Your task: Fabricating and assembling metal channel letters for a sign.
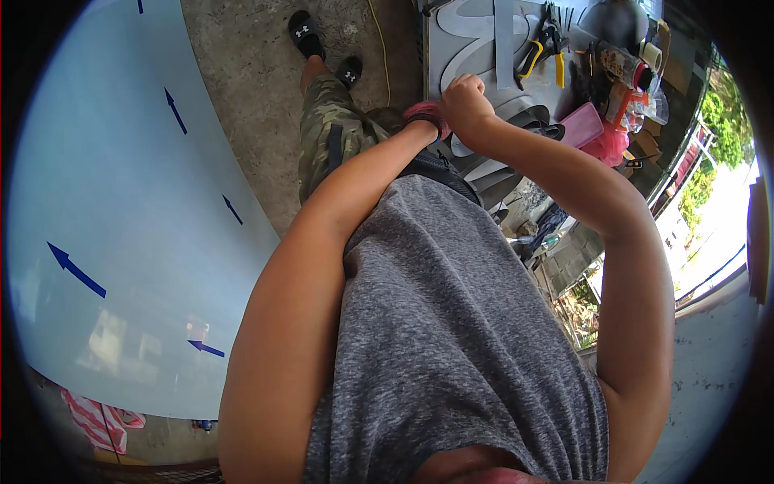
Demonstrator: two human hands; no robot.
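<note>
My left hand (pixel 425 114), in a pink-red glove or covering, is near my waist beside a black mesh item (pixel 439 171); its fingers are mostly hidden. My right hand (pixel 468 105) is just right of it, over the edge of a work surface, fingers curled; what they hold, if anything, is hidden. Beyond it lie grey cut-out shapes (pixel 453 61), a flat grey strip (pixel 503 48), yellow-handled tools (pixel 532 58), a pink container (pixel 582 123) and a crumpled pink bag (pixel 603 148).
A large pale blue panel with dark arrows (pixel 121 202) fills the left side. Concrete floor (pixel 234 97) with a yellow cord (pixel 379 40) lies beside my legs in camouflage trousers and slides. Bottles, a roll (pixel 651 55) and boxes crowd the right, near a bright opening with greenery.
</note>
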